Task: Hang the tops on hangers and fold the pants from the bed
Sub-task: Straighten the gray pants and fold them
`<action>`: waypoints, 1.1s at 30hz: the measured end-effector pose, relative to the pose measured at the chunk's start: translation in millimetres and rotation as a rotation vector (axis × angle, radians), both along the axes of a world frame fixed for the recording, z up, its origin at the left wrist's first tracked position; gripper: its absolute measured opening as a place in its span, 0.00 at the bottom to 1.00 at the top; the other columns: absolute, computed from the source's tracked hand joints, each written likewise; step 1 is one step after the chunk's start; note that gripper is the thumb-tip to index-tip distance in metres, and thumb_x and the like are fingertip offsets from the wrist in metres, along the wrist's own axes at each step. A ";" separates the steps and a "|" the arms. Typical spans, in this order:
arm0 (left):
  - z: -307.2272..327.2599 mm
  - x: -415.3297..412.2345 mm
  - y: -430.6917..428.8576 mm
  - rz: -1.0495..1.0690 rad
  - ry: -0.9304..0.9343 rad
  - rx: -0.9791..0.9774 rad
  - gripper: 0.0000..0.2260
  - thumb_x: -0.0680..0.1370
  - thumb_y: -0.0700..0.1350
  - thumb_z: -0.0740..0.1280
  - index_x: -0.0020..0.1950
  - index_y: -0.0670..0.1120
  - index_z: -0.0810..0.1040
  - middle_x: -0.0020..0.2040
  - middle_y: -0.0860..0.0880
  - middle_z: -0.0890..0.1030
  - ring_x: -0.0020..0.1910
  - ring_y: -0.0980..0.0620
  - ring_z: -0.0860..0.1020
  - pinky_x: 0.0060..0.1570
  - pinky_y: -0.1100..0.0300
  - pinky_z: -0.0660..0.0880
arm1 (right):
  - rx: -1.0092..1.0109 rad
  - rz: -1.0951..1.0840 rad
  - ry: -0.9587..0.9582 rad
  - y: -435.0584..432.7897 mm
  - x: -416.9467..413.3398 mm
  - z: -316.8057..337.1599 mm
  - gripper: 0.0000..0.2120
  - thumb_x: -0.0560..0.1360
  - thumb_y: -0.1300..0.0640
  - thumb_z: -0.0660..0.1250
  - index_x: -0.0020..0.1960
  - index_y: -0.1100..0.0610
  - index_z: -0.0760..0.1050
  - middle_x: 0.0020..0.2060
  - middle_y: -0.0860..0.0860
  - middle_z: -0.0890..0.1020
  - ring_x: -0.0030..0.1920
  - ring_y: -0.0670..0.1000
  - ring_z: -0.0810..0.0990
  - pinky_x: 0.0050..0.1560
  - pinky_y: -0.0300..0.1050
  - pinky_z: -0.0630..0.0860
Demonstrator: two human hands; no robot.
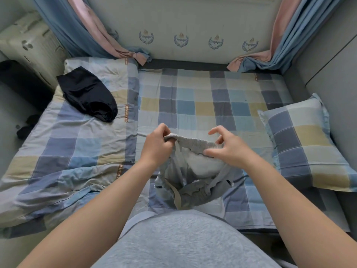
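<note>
Ahead, "Voyager" crests [181, 40] beyond grey pants [201, 165]

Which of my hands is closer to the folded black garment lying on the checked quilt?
Left. The left hand grips the waistband of the grey sweatpants, down-right of the folded black garment; the right hand pinches the same waistband farther right.

Home bedroom: checked bed [193, 97], pillow [301, 144], curtains [293, 35].
</note>
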State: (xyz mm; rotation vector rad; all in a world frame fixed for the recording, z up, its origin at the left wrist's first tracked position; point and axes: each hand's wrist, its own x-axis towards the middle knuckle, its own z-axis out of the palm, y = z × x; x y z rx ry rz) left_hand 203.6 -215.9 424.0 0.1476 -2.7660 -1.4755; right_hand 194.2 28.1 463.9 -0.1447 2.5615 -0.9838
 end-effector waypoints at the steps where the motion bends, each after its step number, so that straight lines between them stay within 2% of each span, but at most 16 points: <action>1: 0.5 -1.6 -3.6 0.008 0.004 -0.042 0.07 0.76 0.38 0.67 0.42 0.46 0.70 0.34 0.48 0.75 0.32 0.51 0.71 0.31 0.55 0.67 | 0.089 0.042 -0.004 -0.5 -2.3 -3.6 0.12 0.72 0.48 0.74 0.50 0.39 0.73 0.40 0.47 0.78 0.41 0.51 0.79 0.41 0.47 0.75; 2: 0.2 -3.0 -7.6 0.016 -0.001 -0.086 0.07 0.76 0.36 0.66 0.42 0.46 0.70 0.34 0.48 0.75 0.33 0.50 0.71 0.31 0.55 0.67 | 0.164 0.080 0.018 -1.3 -4.5 -5.2 0.09 0.73 0.53 0.71 0.43 0.40 0.74 0.38 0.46 0.79 0.41 0.53 0.79 0.39 0.48 0.75; 4: -3.6 -5.8 -16.5 0.025 -0.028 -0.194 0.08 0.73 0.33 0.63 0.43 0.46 0.70 0.37 0.48 0.75 0.36 0.47 0.72 0.33 0.54 0.66 | 0.298 0.086 0.062 -1.4 -11.4 -10.9 0.13 0.74 0.61 0.65 0.34 0.45 0.73 0.34 0.48 0.79 0.41 0.57 0.79 0.39 0.50 0.76; 7: -16.8 -5.9 -34.1 0.054 -0.109 -0.389 0.09 0.72 0.33 0.62 0.46 0.46 0.71 0.46 0.48 0.73 0.43 0.46 0.72 0.39 0.54 0.67 | 0.424 -0.004 0.060 1.7 -19.6 -21.1 0.14 0.71 0.65 0.60 0.41 0.49 0.79 0.42 0.53 0.81 0.46 0.60 0.79 0.46 0.53 0.80; 10: -33.6 1.1 -57.8 0.108 -0.261 -0.487 0.07 0.74 0.35 0.63 0.48 0.46 0.73 0.52 0.46 0.73 0.47 0.44 0.73 0.45 0.51 0.72 | 0.484 -0.081 0.093 9.2 -22.2 -42.2 0.14 0.71 0.67 0.60 0.44 0.52 0.79 0.44 0.53 0.81 0.47 0.59 0.78 0.44 0.52 0.79; 12: -44.0 8.1 -74.7 0.148 -0.346 -0.539 0.06 0.75 0.37 0.63 0.48 0.47 0.73 0.52 0.46 0.73 0.48 0.44 0.74 0.45 0.51 0.73 | 0.511 -0.185 0.110 17.6 -21.0 -58.0 0.13 0.71 0.67 0.60 0.43 0.52 0.78 0.43 0.51 0.78 0.47 0.58 0.76 0.41 0.49 0.75; 16: -57.6 20.5 -105.0 0.258 -0.468 -0.573 0.07 0.75 0.37 0.63 0.41 0.49 0.73 0.47 0.45 0.78 0.45 0.43 0.75 0.42 0.52 0.72 | 0.300 -0.507 0.023 43.2 -20.0 -85.0 0.13 0.71 0.69 0.59 0.43 0.54 0.78 0.44 0.55 0.80 0.47 0.60 0.76 0.45 0.46 0.71; 18: -62.6 26.5 -121.8 0.316 -0.536 -0.516 0.06 0.75 0.38 0.63 0.41 0.48 0.74 0.47 0.44 0.78 0.48 0.40 0.76 0.47 0.52 0.73 | 0.170 -0.631 0.005 55.7 -18.6 -90.0 0.14 0.72 0.69 0.60 0.44 0.55 0.81 0.46 0.58 0.83 0.47 0.59 0.77 0.46 0.46 0.72; 21: -73.0 29.1 -139.7 0.439 -0.596 -0.322 0.06 0.77 0.37 0.62 0.48 0.44 0.78 0.50 0.40 0.80 0.49 0.38 0.79 0.50 0.50 0.78 | 0.006 -0.815 -0.063 66.7 -16.1 -91.0 0.15 0.73 0.68 0.58 0.46 0.54 0.81 0.48 0.58 0.82 0.49 0.60 0.77 0.46 0.55 0.81; 23: -76.2 28.2 -137.6 0.626 -0.647 0.043 0.09 0.80 0.36 0.59 0.56 0.42 0.77 0.51 0.37 0.78 0.46 0.38 0.79 0.42 0.47 0.81 | -0.150 -0.911 -0.180 67.0 -16.7 -93.4 0.15 0.75 0.68 0.57 0.45 0.53 0.79 0.49 0.57 0.79 0.50 0.60 0.77 0.42 0.56 0.82; 25: -74.9 28.1 -132.7 0.750 -0.735 0.449 0.10 0.82 0.35 0.56 0.61 0.42 0.73 0.47 0.38 0.76 0.40 0.42 0.77 0.29 0.53 0.79 | -0.346 -0.998 -0.306 65.0 -18.4 -96.7 0.15 0.78 0.69 0.55 0.45 0.53 0.77 0.46 0.57 0.78 0.44 0.58 0.77 0.35 0.49 0.78; 26: -74.5 28.6 -131.6 0.743 -0.779 0.544 0.10 0.82 0.34 0.56 0.61 0.42 0.72 0.45 0.39 0.75 0.38 0.44 0.76 0.24 0.56 0.78 | -0.415 -1.047 -0.350 65.0 -19.4 -98.0 0.15 0.79 0.68 0.55 0.45 0.54 0.76 0.43 0.56 0.77 0.40 0.56 0.76 0.32 0.45 0.76; 29: -73.3 31.7 -134.9 0.725 -0.855 0.649 0.08 0.81 0.32 0.57 0.55 0.41 0.71 0.42 0.41 0.74 0.37 0.48 0.75 0.21 0.61 0.77 | -0.468 -1.135 -0.395 71.9 -20.6 -100.7 0.13 0.79 0.69 0.58 0.44 0.54 0.73 0.36 0.54 0.74 0.32 0.50 0.70 0.20 0.34 0.68; 31: -72.9 32.4 -139.3 0.749 -0.854 0.663 0.08 0.81 0.32 0.55 0.52 0.41 0.71 0.42 0.42 0.73 0.37 0.50 0.74 0.22 0.62 0.77 | -0.444 -1.095 -0.362 76.5 -21.4 -100.8 0.14 0.79 0.70 0.57 0.43 0.54 0.73 0.35 0.53 0.72 0.31 0.49 0.67 0.19 0.31 0.64; 33: -71.4 31.9 -140.1 0.744 -0.824 0.624 0.09 0.81 0.33 0.55 0.55 0.42 0.72 0.44 0.41 0.74 0.38 0.49 0.74 0.27 0.61 0.78 | -0.342 -1.002 -0.277 77.6 -21.1 -97.3 0.14 0.78 0.70 0.57 0.42 0.55 0.76 0.36 0.55 0.75 0.32 0.51 0.69 0.21 0.33 0.66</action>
